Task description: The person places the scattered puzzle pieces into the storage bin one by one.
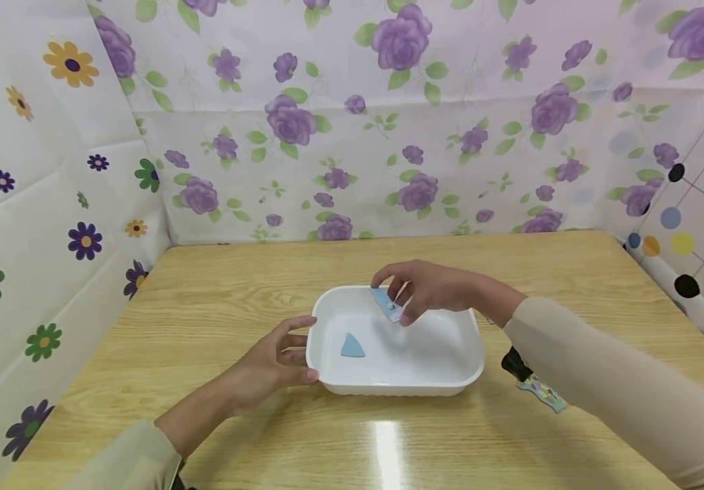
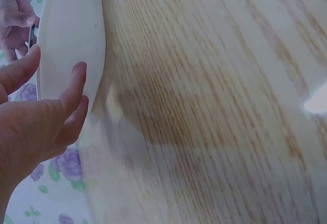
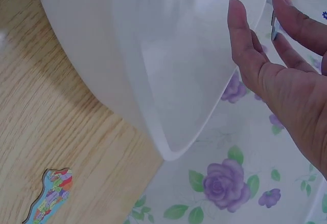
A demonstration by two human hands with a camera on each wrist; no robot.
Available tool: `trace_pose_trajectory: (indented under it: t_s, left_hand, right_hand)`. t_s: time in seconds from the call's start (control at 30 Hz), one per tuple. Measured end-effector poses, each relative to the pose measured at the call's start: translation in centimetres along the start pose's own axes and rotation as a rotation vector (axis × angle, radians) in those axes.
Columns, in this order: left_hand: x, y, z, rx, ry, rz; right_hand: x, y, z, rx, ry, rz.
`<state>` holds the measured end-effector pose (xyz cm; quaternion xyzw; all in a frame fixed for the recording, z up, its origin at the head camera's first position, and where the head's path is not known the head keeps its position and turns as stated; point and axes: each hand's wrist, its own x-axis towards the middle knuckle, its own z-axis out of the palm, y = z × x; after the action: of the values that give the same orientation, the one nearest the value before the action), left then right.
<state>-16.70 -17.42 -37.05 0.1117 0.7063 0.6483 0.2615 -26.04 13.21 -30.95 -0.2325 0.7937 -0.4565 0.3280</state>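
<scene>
A white plastic tub (image 1: 400, 389) stands on the wooden table. My left hand (image 1: 272, 371) is at its left end, thumb and fingers spread along the rim and outer wall; the left wrist view shows the fingers (image 2: 71, 101) loosely extended beside the wall. Above the tub, my right hand (image 1: 434, 289) pinches a flat light-blue puzzle piece (image 1: 385, 304) with a pale pink end. In the right wrist view that piece (image 3: 274, 25) appears nearly edge-on between thumb and finger. Inside the tub lies a plain blue, roughly triangular piece (image 1: 352, 346).
Right of the tub, a colourful puzzle piece (image 1: 541, 393) and a black piece (image 1: 515, 364) lie on the table (image 1: 235, 286), partly beside the right sleeve. Another small piece (image 1: 489, 320) peeks out behind the right wrist. A flowered cloth (image 1: 352, 163) hangs behind the table.
</scene>
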Motion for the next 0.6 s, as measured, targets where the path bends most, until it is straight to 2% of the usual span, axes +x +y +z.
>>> trace_pose_trajectory:
  t_s: [0.3,0.6]
  left_hand:
    - [-0.2,0.0,0.2,-0.015,-0.009,0.015]
    - [0.0,-0.1,0.0,-0.015,-0.001,0.005]
  right_hand:
    - [0.7,0.2,0.9,0.001,0.009,0.053]
    - [1.5,0.0,2.0,-0.014,-0.014,0.084]
